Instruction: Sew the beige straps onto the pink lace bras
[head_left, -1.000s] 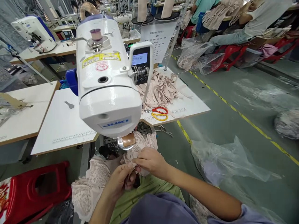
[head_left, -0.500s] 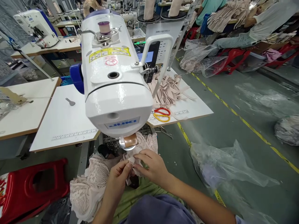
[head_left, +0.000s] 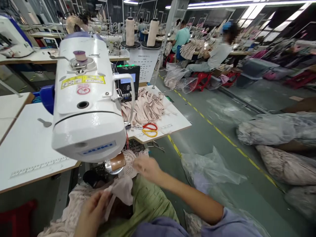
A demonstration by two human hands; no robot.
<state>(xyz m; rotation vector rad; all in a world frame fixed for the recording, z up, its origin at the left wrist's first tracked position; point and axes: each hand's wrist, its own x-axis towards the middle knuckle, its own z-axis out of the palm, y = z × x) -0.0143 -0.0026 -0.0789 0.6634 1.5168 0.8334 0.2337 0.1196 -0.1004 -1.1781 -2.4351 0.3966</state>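
My left hand [head_left: 95, 205] is closed on an edge of a pale pink bra [head_left: 124, 189], low in front of the sewing machine. Smooth light cloth spreads from the fingers toward the machine. My right hand [head_left: 147, 168] is apart from the left, with its fingers curled and smeared by motion; whether it holds anything does not show. Beside it, lace fabric [head_left: 129, 161] lies around the machine's arm end. The white sewing machine head [head_left: 89, 128] stands above and left of the hands, its copper-coloured plate [head_left: 117, 162] just under it. More lace pieces [head_left: 79, 200] are heaped behind my left hand.
Red and yellow handled scissors [head_left: 150, 130] lie on the white table at right, by a pile of beige straps [head_left: 145, 105]. A grey flat tool [head_left: 44, 122] is on the left tabletop. Plastic bags [head_left: 209, 168] lie on the floor. Co-workers [head_left: 218, 54] sit farther back.
Both hands were together at the cloth; now they are apart, the right moved away and blurred, the left lower with the bra. The view has turned right and up.
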